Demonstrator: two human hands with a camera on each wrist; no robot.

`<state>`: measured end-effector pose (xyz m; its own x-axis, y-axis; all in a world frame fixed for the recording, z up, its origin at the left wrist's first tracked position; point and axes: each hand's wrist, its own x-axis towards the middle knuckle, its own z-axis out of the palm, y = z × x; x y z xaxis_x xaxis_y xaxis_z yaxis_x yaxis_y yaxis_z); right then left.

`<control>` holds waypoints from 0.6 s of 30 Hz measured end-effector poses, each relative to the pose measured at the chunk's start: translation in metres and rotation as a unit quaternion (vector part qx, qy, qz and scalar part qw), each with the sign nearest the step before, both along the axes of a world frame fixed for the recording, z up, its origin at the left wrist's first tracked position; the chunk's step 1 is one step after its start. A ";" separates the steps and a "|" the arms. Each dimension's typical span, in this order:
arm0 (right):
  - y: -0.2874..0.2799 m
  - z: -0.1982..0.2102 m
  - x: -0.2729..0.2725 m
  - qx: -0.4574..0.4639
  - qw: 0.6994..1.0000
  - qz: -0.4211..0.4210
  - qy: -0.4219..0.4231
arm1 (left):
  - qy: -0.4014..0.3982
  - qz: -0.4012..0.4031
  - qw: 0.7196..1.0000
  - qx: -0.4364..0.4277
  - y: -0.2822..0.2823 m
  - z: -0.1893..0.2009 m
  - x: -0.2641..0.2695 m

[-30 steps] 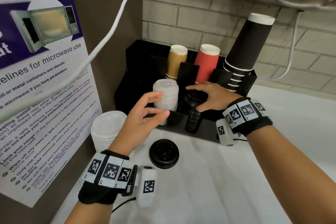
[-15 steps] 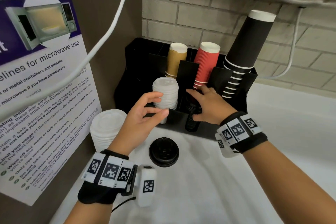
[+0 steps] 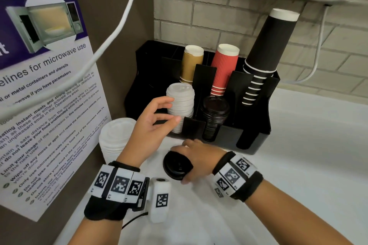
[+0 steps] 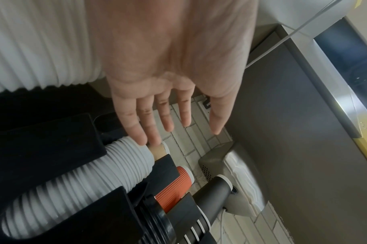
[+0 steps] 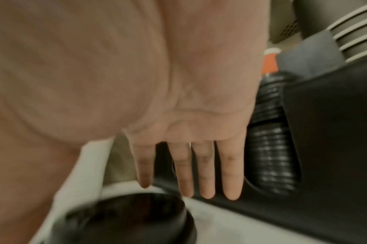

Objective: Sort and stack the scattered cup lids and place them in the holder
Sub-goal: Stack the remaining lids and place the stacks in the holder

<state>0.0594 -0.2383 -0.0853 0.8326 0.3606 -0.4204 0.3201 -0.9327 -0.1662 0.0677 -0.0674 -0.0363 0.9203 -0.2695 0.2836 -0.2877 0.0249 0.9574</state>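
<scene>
**Right hand over the last black lid, slot straight ahead**

Nearest the person, the right hand [image 3: 196, 158] hangs palm-down over the loose round black plastic cup lid [image 3: 176, 166], which lies flat on the white counter [image 3: 298, 165]. In the right wrist view its fingers [image 5: 230, 173] are straight and together, their tips just past the lid's far rim; nothing is curled round the lid yet, so it is not gripped. The lid sits directly under and slightly left of the palm, so this hand is much the nearer one. A flat disc has no long axis to line up; my guess is that a pinch across the rim would do.

The left hand [image 3: 153, 125] floats higher, fingers relaxed and spread, empty, just beside the tall stack of white plastic lids [image 3: 181, 105] in the front left slot of the black plastic cup-and-lid holder [image 3: 256, 141]. Left of it, a second stack of wider white lids [image 3: 114, 137] stands on the counter, outside the holder.

The stack of black lids [image 3: 215, 115] fills the slot straight beyond the right hand, so the loose lid likely travels forward and up.

Further back stand inverted tan, red ribbed and black paper cups.

The wall poster [image 3: 43, 95] reads "…lines for microwave use", "do not leave your food unattended" and "Only use microwave-safe containers". I see no brand names.
</scene>
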 end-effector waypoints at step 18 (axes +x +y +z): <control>-0.027 0.054 0.000 0.299 0.945 -0.036 -0.128 | -0.040 0.018 0.999 -0.022 0.006 0.010 0.000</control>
<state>0.0591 -0.2654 -0.0315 0.9104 0.4093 0.0597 0.3614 -0.7168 -0.5963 0.0675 -0.0609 -0.0268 0.9026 -0.2233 0.3681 -0.3656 0.0543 0.9292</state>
